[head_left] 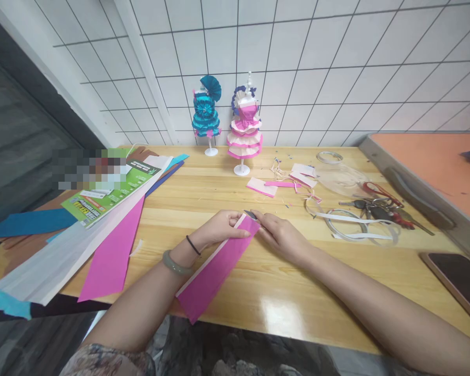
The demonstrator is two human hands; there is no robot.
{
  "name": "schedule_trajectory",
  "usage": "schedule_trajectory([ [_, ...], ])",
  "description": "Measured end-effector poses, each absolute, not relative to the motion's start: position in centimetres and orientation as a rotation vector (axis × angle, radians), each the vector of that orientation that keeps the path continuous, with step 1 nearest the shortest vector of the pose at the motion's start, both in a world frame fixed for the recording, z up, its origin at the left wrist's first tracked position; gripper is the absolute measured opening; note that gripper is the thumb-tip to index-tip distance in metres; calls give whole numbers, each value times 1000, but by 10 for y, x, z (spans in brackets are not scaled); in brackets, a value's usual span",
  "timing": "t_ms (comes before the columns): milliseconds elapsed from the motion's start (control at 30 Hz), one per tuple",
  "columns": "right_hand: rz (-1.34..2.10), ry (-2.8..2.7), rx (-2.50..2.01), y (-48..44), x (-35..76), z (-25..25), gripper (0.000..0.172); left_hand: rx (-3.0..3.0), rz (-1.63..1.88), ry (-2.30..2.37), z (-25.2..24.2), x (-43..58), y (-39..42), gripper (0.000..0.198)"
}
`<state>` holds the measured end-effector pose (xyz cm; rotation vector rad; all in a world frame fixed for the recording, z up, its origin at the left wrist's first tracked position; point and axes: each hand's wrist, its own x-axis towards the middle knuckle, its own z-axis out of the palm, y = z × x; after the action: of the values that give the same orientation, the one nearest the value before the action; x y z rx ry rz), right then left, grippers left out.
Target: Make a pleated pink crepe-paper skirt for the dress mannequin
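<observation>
A long pink paper strip (pixel 213 271) with a white band along its left edge lies slanted on the wooden table (pixel 297 292). My left hand (pixel 219 230) rests on its upper end, fingers curled and pressing it down. My right hand (pixel 280 235) pinches the strip's top corner, where a small dark object (pixel 251 214) that I cannot make out shows at the fingertips. A green bangle and a black band sit on my left wrist.
Two small mannequins wear paper dresses at the wall: teal (pixel 206 117) and pink-white (pixel 245 130). Paper sheets (pixel 102 230) pile at the left. Paper scraps (pixel 282 184), tape rings (pixel 347 222), keys (pixel 379 209) lie at the right; a phone (pixel 460 279) near the right edge.
</observation>
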<state>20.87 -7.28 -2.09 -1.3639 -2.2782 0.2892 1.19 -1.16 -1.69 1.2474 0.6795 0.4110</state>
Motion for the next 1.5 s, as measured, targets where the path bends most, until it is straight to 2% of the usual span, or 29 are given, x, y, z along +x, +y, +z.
schedule_trajectory([
  [1133, 327, -2249, -1387, -72, 208, -22, 42, 1307, 386, 706, -21, 13, -12, 45],
  [1500, 316, -2293, -1333, -73, 207, -20, 41, 1313, 397, 718, -21, 15, -13, 36],
])
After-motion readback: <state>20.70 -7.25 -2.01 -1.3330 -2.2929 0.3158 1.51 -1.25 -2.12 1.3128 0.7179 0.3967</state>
